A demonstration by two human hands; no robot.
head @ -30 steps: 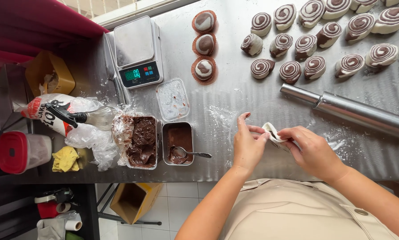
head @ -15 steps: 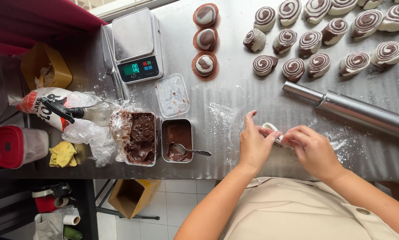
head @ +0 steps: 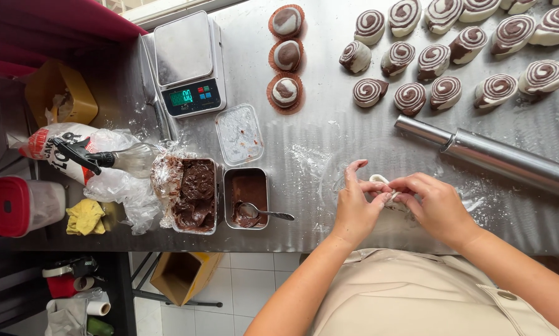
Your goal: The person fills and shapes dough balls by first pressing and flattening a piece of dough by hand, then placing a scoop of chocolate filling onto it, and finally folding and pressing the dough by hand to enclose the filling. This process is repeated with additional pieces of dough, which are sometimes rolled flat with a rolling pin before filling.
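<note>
Right now the piece of pale dough (head: 388,194) sits pinched between both sets of fingers, low over the floured patch of the steel bench (head: 329,134). Only a small part of it shows: a rounded pale edge peeks out above my left thumb, and the rest is hidden behind the fingertips. What I can see runs roughly left to right, from one hand to the other; which way it points I cannot tell.

My left hand (head: 356,208) closes on the dough from the left, index finger raised and the other fingers curled in. My right hand (head: 438,208) closes on it from the right, its fingers bent over the top so that they meet the left hand's fingertips. Both hands are shut on the same piece.

Just beyond the right hand lies a metal rolling pin (head: 488,155), slanting down to the right. Left of the hands, a small tin with a spoon (head: 264,213) stands beside a tray of dark chocolate filling (head: 195,193). Farther back are swirled dough rolls (head: 444,56) in rows, three filled paper cups (head: 286,56) and a digital scale (head: 186,65).
</note>
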